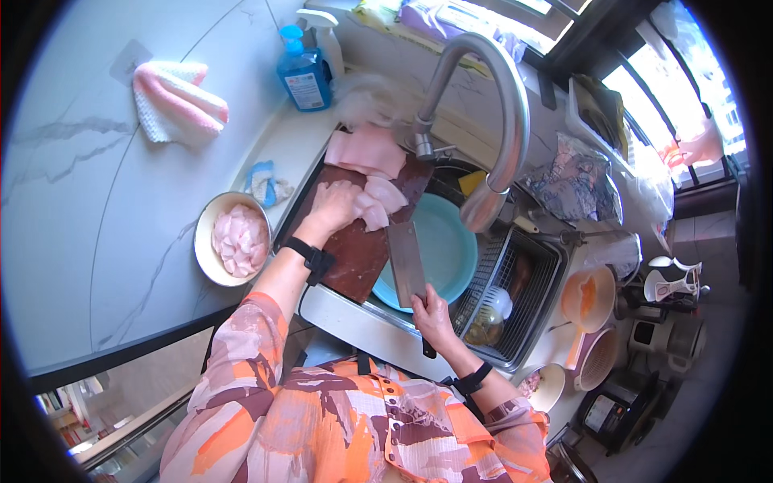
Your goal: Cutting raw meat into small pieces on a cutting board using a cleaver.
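My left hand rests on a reddish-brown cutting board, its fingers at pale slices of raw meat; whether they grip a slice is hard to tell. In my right hand is the handle of a cleaver, its broad blade just beside the slices, over the edge of a light-blue basin. A larger slab of raw meat lies at the board's far end. Cut raw meat pieces fill part of a cream bowl left of the board.
A curved metal faucet arches over the basin. Right of it, a wire drying basket holds dishes. A blue soap bottle and a folded pink-and-white cloth are at the back left. Bowls, including an orange-stained one, stand at the right.
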Demonstrator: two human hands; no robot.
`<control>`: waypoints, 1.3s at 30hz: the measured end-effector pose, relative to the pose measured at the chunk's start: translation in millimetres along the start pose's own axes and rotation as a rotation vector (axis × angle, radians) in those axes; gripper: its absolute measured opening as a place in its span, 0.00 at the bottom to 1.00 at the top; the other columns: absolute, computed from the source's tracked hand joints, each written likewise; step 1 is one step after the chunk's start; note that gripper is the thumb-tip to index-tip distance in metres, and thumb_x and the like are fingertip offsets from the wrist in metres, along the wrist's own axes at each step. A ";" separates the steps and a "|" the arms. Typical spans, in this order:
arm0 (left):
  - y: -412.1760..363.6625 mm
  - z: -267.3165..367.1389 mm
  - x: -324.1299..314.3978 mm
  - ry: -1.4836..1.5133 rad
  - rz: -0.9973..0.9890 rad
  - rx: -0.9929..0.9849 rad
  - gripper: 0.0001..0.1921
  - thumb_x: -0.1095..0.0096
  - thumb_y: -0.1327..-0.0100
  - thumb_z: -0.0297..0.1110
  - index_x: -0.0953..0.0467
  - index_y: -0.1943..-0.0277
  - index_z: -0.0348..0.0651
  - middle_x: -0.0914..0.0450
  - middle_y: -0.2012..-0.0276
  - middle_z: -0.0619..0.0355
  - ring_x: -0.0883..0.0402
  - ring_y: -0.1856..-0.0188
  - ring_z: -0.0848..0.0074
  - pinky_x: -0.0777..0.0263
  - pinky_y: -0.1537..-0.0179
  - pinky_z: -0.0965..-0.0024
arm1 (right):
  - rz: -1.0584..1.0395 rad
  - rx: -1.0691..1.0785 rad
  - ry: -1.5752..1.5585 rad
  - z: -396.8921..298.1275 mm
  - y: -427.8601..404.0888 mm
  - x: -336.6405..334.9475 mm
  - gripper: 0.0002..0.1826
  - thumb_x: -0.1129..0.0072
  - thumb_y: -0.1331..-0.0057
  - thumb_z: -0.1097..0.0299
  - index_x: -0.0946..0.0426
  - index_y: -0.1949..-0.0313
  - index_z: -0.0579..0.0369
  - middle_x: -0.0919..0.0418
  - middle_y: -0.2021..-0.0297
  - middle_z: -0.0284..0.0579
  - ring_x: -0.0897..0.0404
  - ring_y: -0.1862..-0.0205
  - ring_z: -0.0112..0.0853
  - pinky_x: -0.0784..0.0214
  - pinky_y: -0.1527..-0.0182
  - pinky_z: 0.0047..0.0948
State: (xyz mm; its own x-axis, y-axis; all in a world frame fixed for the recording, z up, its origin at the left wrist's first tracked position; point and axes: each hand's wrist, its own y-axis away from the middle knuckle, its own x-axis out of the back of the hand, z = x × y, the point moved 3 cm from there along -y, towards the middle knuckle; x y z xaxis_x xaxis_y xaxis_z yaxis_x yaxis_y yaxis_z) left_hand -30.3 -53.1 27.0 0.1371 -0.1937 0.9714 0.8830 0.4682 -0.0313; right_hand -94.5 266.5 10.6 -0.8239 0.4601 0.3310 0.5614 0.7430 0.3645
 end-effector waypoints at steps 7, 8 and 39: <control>37.2 -14.2 -9.3 0.033 -0.105 0.117 0.09 0.33 0.44 0.28 0.19 0.59 0.43 0.20 0.57 0.47 0.18 0.52 0.52 0.22 0.53 0.50 | -0.028 0.010 0.008 -6.1 2.1 -0.9 0.10 0.45 0.28 0.70 0.32 0.56 0.64 0.23 0.73 0.67 0.21 0.67 0.63 0.31 0.65 0.49; 44.7 -5.9 -4.4 0.065 -0.058 0.114 0.10 0.32 0.45 0.26 0.20 0.59 0.42 0.21 0.58 0.47 0.18 0.53 0.52 0.21 0.53 0.51 | -0.020 0.002 0.006 -4.6 1.1 -0.2 0.10 0.45 0.28 0.70 0.32 0.56 0.64 0.23 0.73 0.67 0.21 0.67 0.63 0.31 0.65 0.49; 103.1 22.1 -30.2 0.386 0.298 -0.021 0.22 0.24 0.51 0.24 0.16 0.51 0.48 0.18 0.54 0.55 0.20 0.51 0.57 0.25 0.49 0.58 | -0.194 0.370 0.754 -82.0 -18.9 -22.1 0.17 0.46 0.37 0.78 0.32 0.48 0.62 0.23 0.64 0.57 0.15 0.71 0.51 0.21 0.72 0.46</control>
State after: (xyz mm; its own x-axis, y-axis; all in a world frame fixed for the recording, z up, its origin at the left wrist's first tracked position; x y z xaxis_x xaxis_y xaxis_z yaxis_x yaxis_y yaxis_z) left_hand 46.7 20.1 -0.4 0.5384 -0.3616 0.7612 0.7883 0.5354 -0.3033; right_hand -80.5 202.4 67.8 -0.5570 -0.0398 0.8296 0.2460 0.9461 0.2106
